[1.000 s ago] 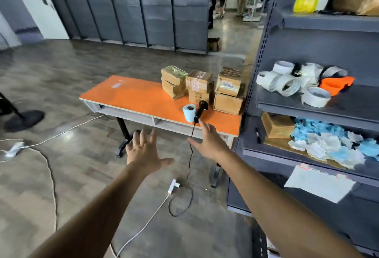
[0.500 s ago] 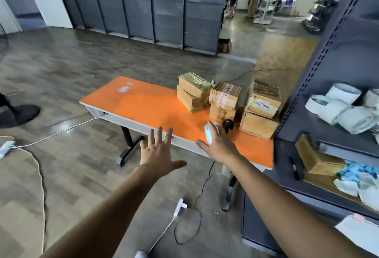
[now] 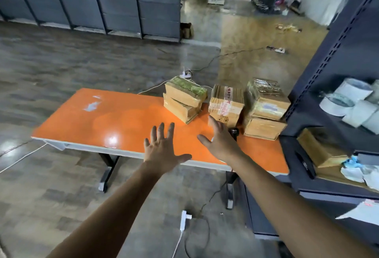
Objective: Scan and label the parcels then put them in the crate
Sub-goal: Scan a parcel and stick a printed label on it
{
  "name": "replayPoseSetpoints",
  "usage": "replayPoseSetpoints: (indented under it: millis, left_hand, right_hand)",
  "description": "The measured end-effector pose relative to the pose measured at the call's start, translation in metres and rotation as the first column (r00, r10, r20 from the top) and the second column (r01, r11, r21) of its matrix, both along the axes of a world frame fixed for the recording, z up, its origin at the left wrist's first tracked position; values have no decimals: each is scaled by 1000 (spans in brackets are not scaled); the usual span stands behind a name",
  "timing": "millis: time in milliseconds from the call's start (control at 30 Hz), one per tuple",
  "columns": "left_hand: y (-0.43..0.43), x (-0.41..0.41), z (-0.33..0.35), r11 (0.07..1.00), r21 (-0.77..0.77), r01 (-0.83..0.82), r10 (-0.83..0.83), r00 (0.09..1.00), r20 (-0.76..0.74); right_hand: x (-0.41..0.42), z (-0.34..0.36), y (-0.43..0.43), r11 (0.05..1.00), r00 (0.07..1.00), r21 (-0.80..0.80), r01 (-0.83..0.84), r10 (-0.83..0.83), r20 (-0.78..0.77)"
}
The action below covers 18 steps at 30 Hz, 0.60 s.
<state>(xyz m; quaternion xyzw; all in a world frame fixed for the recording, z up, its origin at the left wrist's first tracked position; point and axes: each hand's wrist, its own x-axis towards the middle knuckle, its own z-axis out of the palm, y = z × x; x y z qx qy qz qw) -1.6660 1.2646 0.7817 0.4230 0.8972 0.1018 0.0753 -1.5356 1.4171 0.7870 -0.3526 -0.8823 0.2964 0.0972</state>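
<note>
Both hands reach out, spread and empty, toward parcels on an orange tabletop.

The left hand point(image 3: 162, 149) hangs over the near edge of the tabletop point(image 3: 123, 118), fingers straight and fanned, holding nothing. The right hand point(image 3: 220, 141) is likewise spread and empty, its fingertips close to the middle parcel point(image 3: 226, 105); whether they touch it cannot be told. A black scanner point(image 3: 234, 132) sits just right of that hand, partly hidden. The parcels stand at the right end of the tabletop: the left stack point(image 3: 184, 99) of two, the taped middle parcel, and the right stack point(image 3: 264, 112) beside a dark shelf rack point(image 3: 328, 69) holding white rolls point(image 3: 348, 101).
</note>
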Motion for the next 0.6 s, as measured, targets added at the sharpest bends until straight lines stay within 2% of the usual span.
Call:
replayPoseSetpoints:
  millis: [100,300,600]
  left_hand:
    - [15,-21,3,1000,-28,-6,6,1000,-26]
    - [53,-65,14,999,-43,-26,24,998,-58]
    - [113,-131,-1,1000,-24,-1,2,999,33]
  right_hand:
    - [-16,-2,18,1000,1000,-16,13,-12,17]
    - [-52,-3,59,998,999,-68,-5,2,-50]
    - [-116,-16,106,987,997,-150,53,-61,-51]
